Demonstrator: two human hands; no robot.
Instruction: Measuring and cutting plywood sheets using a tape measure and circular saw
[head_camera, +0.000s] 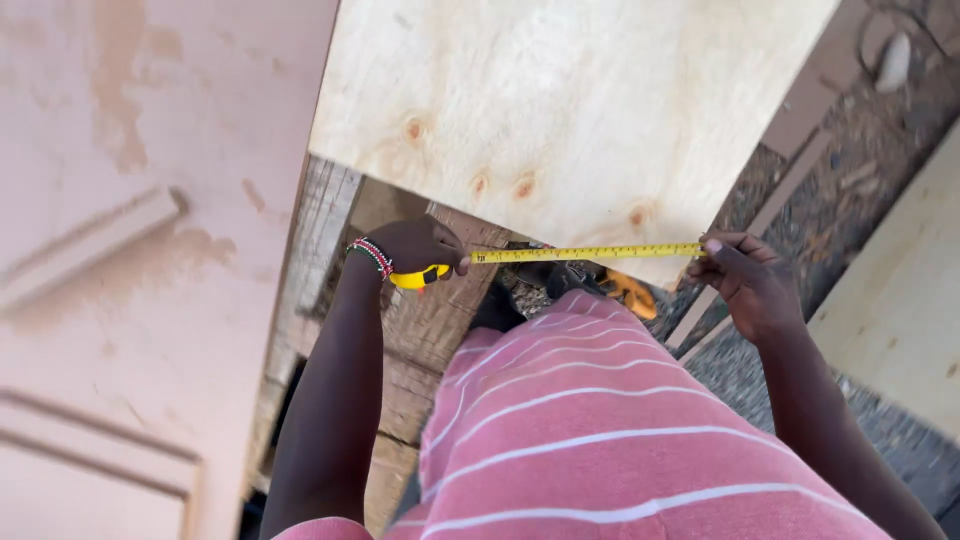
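tape stretched along plywood edge

left hand (420, 245) is closed round the yellow tape measure case (420, 277), beaded bracelet (371, 256) on that wrist. right hand (750, 280) pinches the far end of the yellow tape blade (590, 254) w/ thumb & fingers. hands are well apart, blade runs straight btwn them, just beside the near edge of a pale plywood sheet (560, 110) (knots showing). pink striped shirt (600, 440) fills the bottom; pinkish panelled door (130, 250) lies at left, gravel ground (860, 190) at right.
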